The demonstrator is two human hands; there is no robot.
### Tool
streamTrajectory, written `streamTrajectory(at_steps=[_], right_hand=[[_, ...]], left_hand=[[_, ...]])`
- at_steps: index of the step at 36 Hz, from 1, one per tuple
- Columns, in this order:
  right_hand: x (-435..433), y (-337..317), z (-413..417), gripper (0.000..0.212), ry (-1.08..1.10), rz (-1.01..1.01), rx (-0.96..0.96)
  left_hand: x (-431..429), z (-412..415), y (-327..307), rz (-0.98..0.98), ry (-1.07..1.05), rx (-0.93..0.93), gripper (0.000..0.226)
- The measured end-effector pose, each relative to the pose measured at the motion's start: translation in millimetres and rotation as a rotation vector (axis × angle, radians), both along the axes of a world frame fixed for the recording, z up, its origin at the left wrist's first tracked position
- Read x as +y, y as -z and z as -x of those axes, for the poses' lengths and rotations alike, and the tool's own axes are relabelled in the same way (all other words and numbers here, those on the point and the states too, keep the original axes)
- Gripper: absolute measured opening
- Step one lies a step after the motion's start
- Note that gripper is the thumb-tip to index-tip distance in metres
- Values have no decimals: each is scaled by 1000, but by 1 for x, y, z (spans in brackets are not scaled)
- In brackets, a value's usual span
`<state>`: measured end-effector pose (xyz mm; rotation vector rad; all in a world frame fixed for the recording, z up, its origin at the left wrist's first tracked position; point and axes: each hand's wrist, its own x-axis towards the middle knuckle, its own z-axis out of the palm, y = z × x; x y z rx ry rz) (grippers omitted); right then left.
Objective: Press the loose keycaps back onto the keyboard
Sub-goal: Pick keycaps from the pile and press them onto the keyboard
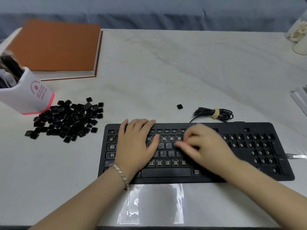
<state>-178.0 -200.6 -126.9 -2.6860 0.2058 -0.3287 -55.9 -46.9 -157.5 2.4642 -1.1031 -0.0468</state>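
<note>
The left hand (136, 143) lies flat, fingers straight, on the left side of the keyboard (240, 126), the blurred right hand (206, 146) curls over its middle keys, grip unclear, and the loose keycaps (66, 120) lie heaped on the table (166, 72) beyond its left end.

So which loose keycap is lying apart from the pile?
The lone black keycap behind the keyboard, just left of the coiled cable. The others are heaped in the pile beside the white pen holder.
</note>
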Motion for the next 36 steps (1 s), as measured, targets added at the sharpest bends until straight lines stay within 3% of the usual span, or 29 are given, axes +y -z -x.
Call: streamTrajectory(at_steps=[3, 8, 12, 17, 20, 24, 27, 31, 36], right_hand=[[-22, -7, -34, 15, 168, -62, 0], [-54, 1, -86, 38, 249, -32, 197], [-60, 9, -107, 34, 251, -42, 406], [-56, 7, -99, 27, 278, -57, 332], [-47, -3, -79, 20, 341, -308, 130], [-30, -26, -46, 14, 371, -1207, -73], [-24, -36, -20, 16, 384, -1540, -119], [-19, -46, 4, 17, 387, -1670, -152], [-7, -54, 19, 30, 314, -1505, -142]], left_hand=[[0, 0, -1, 0, -2, 4, 54], [0, 0, -1, 4, -5, 4, 51], [0, 0, -1, 11, -3, 3, 49], [-1, 0, -1, 5, -2, 3, 50], [-1, -1, -1, 12, 0, 2, 50], [-1, -1, 0, 7, -3, -3, 50], [-2, -1, 1, 10, -5, -11, 49], [-2, -1, 2, 18, -6, -23, 47], [-2, 0, 2, 14, -10, -29, 47]])
